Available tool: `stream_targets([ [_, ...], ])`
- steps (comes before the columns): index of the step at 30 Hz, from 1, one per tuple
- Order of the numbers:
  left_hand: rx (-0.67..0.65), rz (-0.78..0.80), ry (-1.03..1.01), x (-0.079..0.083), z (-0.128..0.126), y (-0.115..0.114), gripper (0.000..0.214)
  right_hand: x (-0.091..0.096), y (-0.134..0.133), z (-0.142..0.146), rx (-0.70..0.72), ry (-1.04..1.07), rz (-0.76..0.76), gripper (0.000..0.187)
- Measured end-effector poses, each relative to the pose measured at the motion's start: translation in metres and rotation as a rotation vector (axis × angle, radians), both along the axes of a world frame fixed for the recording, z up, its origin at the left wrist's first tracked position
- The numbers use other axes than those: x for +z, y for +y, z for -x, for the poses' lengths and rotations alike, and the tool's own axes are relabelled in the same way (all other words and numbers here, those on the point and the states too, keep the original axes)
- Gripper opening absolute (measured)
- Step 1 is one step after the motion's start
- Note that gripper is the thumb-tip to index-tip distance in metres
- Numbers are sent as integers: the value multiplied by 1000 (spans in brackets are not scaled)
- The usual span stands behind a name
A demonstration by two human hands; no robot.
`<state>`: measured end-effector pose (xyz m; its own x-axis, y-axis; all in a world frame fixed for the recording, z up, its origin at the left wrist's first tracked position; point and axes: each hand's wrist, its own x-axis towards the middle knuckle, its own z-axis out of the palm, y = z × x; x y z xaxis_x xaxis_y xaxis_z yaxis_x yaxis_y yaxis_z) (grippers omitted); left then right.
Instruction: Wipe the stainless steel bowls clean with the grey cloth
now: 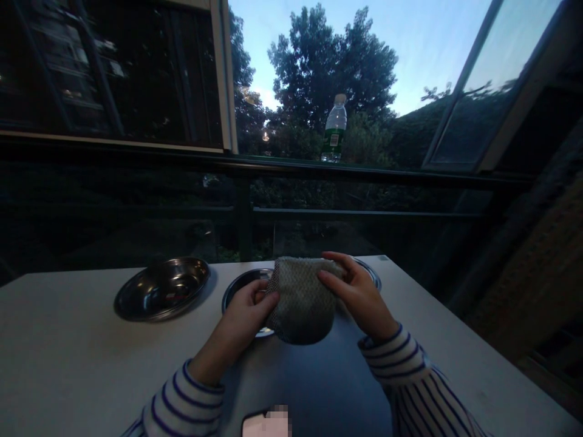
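Between my hands, above the white table, is a grey-beige cloth (303, 291) with a mesh-like weave. Its lower part is rounded and dark; I cannot tell whether that is shadow or something inside. My left hand (243, 315) pinches the cloth's left edge between thumb and fingers. At the upper right, my right hand (359, 291) grips it the same way. Behind my left hand lies a shiny metal bowl (237, 284), partly covered by the hand and cloth. The rim of another metal dish (374, 274) shows behind my right hand.
A wide metal basin (161, 290) stands at the left of the white table (68, 358). A phone (264, 423) lies at the near edge. Beyond the table runs a dark railing (291, 165), with a green-labelled plastic bottle (334, 130) on it by the window.
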<state>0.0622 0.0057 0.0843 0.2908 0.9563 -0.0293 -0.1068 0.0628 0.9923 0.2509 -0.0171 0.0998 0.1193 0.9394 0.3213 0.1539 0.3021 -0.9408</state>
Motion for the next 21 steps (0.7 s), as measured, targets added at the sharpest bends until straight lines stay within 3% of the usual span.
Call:
stream_targets([
  [5,48,12,-82,-3,-1,0,28,-4,-1,2,216,145,25,58],
  [9,52,14,-89,-4,0,1,49,-5,0,3,174,48,13,48],
  [13,63,24,-98,3,3,-1,68,-4,-1,1,247,-109,-1,29],
  [15,41,-2,-49,7,5,-2,59,-3,-2,0,271,-177,-15,23],
  [18,2,-96,89,10,7,-2,29,-1,-3,-1,263,-234,-44,23],
  [21,-3,-201,213,9,9,-1,18,0,-5,0,233,-286,-62,25],
])
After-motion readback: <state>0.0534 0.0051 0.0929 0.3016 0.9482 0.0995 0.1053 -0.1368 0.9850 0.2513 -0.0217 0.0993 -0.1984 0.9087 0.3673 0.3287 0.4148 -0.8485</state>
